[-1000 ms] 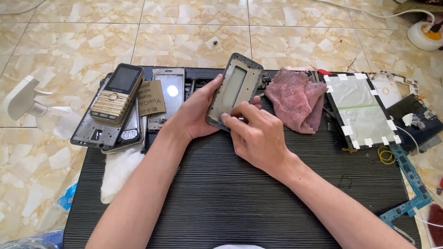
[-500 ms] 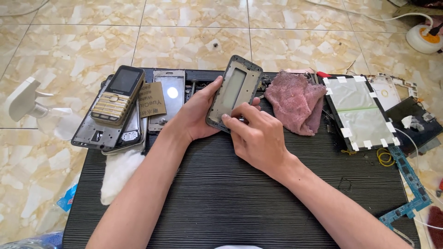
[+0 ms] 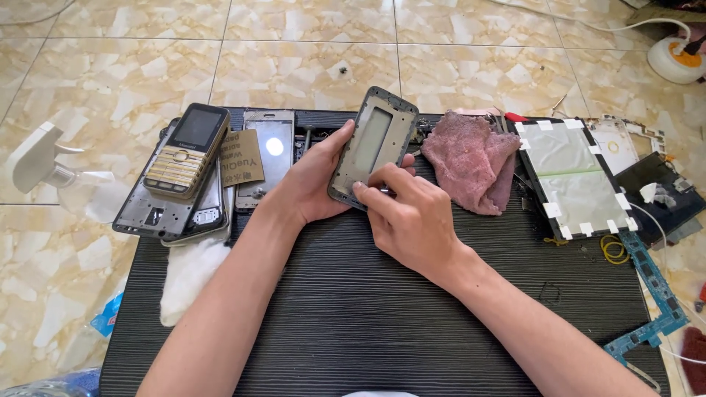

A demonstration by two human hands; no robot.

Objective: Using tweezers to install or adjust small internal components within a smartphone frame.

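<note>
Grey metal shows along the edge of the phone frame (image 3: 373, 147), which is held tilted above the far middle of the black ribbed worktop (image 3: 382, 316). The left hand (image 3: 312, 180) grips it from the left side, fingers curled behind it and thumb along its near edge. The right hand (image 3: 408, 217) is half closed, its fingertips (image 3: 362, 190) pressed on the frame's lower end; whether anything small sits between them I cannot tell. Both forearms reach in from the near edge.

Left of the hands lies a bar phone (image 3: 185, 151) with a gold keypad, stacked on a grey phone shell (image 3: 147, 213). Just beside it are a brown card (image 3: 243, 156) and a flat phone panel (image 3: 271, 158) with a bright spot on it. A white cloth (image 3: 190, 273) hangs over the worktop's left edge.

Right of the frame, nearly touching it, lies a crumpled pink rag (image 3: 471, 158). Beyond it is a tablet panel (image 3: 573, 176) with white tape tabs round its black border. Near its lower corner sit a yellow rubber band (image 3: 614, 248) and a blue circuit board (image 3: 654, 301). More dark parts (image 3: 662, 192) lie at the far right. On the tiled floor (image 3: 309, 66) stand a white spray bottle (image 3: 44, 158), left, and a white round socket (image 3: 676, 57) with its cable, top right.
</note>
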